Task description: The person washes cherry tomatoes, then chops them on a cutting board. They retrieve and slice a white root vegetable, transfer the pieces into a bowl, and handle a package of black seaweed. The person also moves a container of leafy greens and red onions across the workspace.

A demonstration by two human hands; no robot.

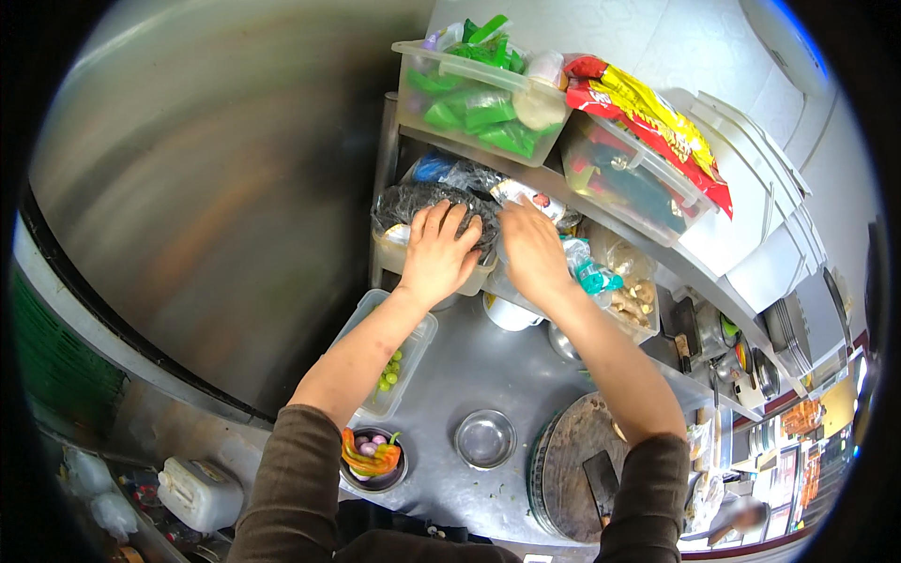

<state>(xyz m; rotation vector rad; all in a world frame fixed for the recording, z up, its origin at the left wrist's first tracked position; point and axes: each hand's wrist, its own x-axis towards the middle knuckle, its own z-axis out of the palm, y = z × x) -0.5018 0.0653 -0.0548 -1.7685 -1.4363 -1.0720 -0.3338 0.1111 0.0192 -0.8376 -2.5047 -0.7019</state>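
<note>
My left hand (440, 250) rests on black plastic bags (429, 200) heaped in a translucent plastic bin (394, 255) on the lower shelf. Its fingers are spread, and no grip shows. Just to the right, my right hand (529, 243) reaches to the same shelf at the bin's edge. Motion blurs it, and its fingertips are hard to make out; whether they hold anything is unclear. A white printed package (531, 198) lies right behind those fingers. Below the hands, a clear container of green grapes (391, 373) sits on the steel counter (450, 380), partly covered by my left forearm.
A steel bowl (486, 439) and a bowl of peppers and shallots (373, 461) are on the counter. A cleaver (602, 485) lies on the round chopping block (574, 457). Overhead, the upper shelf (486, 149) carries plastic bins. Ginger (630, 306) fills a bin at right.
</note>
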